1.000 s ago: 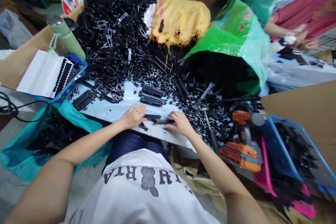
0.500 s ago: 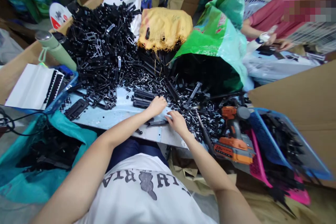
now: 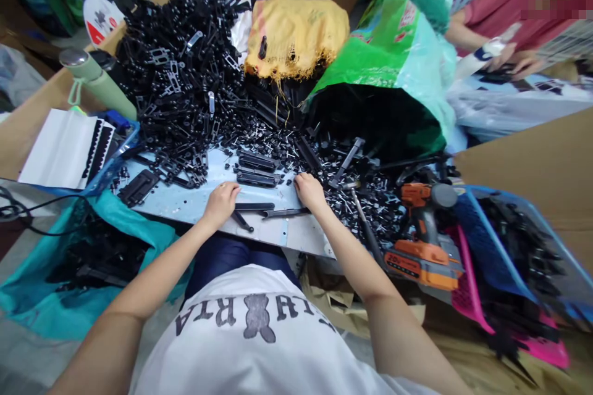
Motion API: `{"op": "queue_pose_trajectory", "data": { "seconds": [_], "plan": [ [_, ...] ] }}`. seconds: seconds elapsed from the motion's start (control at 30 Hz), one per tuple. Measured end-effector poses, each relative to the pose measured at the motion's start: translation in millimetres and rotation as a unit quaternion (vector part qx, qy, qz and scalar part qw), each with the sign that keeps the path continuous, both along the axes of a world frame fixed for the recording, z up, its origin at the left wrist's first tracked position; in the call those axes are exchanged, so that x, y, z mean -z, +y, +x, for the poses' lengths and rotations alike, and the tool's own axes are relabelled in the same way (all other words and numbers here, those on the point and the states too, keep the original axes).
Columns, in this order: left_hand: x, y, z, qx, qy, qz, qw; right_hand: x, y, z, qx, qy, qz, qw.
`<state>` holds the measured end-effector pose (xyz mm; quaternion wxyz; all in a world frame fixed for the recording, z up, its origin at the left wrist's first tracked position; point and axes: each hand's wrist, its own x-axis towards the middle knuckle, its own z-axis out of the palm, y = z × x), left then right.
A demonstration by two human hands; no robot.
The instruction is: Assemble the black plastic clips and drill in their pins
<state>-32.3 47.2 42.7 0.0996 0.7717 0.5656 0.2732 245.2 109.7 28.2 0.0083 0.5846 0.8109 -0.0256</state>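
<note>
The black bar (image 3: 254,206) is lying on the counter (image 3: 199,194) between the left hand (image 3: 222,205) and the right hand (image 3: 311,191), probably light and stiff, best gripped by its long edges. Its left end is sitting just beside the left hand; both hands' fingers are resting curled, possibly pinching something too small to tell.

Through the head-worn camera I look forward and down over the white shirt (image 3: 208,361) onto the nearby worktable (image 3: 188,200), left hand (image 3: 223,202) and right hand (image 3: 310,190) mid-view, a co-worker's sleeve (image 3: 488,7) farther off, upper right.
</note>
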Motion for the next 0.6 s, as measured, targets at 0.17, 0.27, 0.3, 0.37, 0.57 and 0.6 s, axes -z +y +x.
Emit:
{"op": "queue_pose_trajectory", "data": {
  "seconds": [0.17, 0.27, 0.3, 0.37, 0.57, 0.6],
  "plan": [
    [7.7, -33.4, -32.1, -0.022, 0.009, -0.015, 1.000, 3.3, 3.0, -8.9, -0.071, 0.012, 0.003, 0.997],
    [11.9, -36.3, -27.4, -0.017, 0.034, 0.012, 0.999, 5.1, 0.8, -8.3, -0.084, 0.032, 0.000, 0.996],
    [13.1, -35.5, -24.7, -0.014, 0.050, 0.030, 0.998, 5.7, 0.3, -7.6, -0.082, 0.039, -0.001, 0.996],
    [15.3, -33.1, -19.7, -0.001, 0.085, 0.067, 0.994, 7.0, -0.2, -5.5, -0.080, 0.052, -0.006, 0.995],
    [24.9, -34.3, -17.9, 0.041, 0.079, 0.135, 0.987, 1.5, -8.8, -1.8, -0.046, 0.189, 0.003, 0.981],
    [27.1, -35.2, -19.3, 0.056, 0.060, 0.142, 0.986, -1.9, -12.2, -3.0, -0.041, 0.237, 0.011, 0.971]
  ]
}}
